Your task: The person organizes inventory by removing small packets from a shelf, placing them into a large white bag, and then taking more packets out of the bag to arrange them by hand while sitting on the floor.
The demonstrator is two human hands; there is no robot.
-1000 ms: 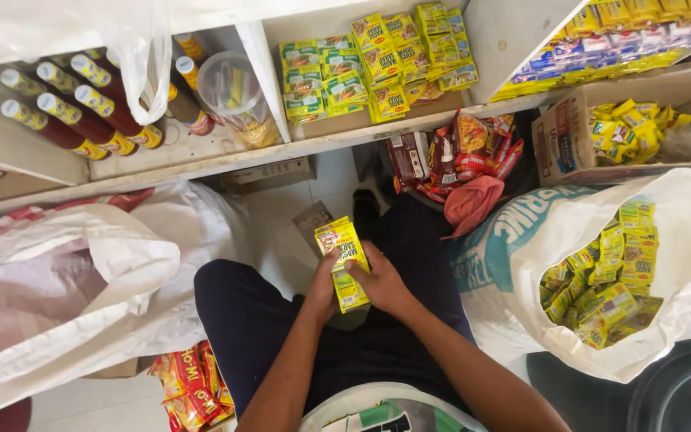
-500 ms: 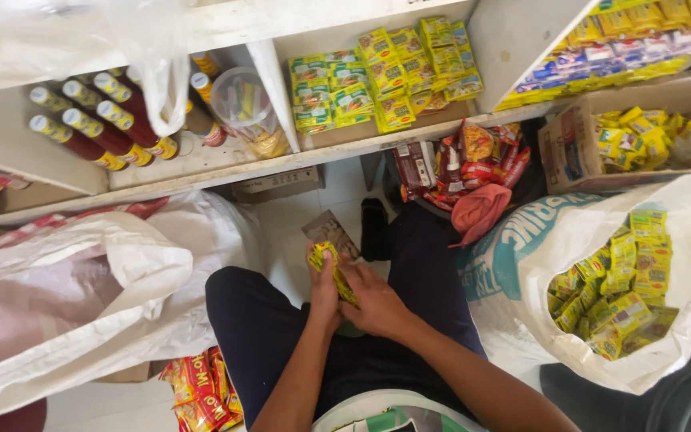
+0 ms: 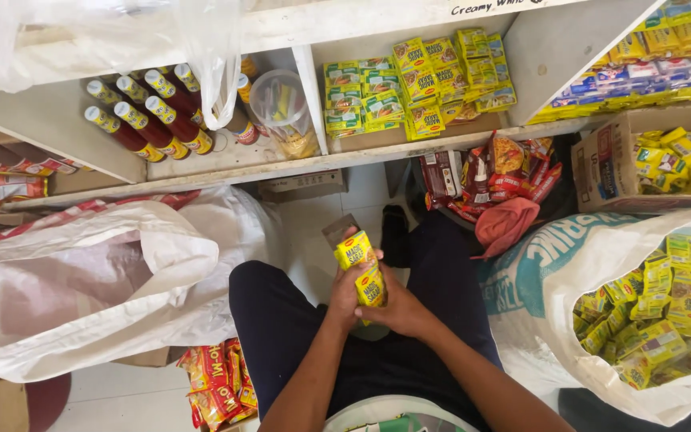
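Both my hands meet over my lap, above dark trousers. My left hand and my right hand together grip a strip of small yellow sachets, which stands upright between them. A white sack at my right is open and filled with several more yellow and green sachets. On the shelf ahead, stacks of yellow and green packets lie in the middle compartment.
Red sauce bottles lie on the left shelf beside a clear plastic jar. A large white sack fills the left. Red snack packets lie on the floor. A cardboard box of sachets sits at right, with red packets near it.
The sachet strip was folded down between my hands half a second ago and now stands upright again. My hands stayed over my lap.
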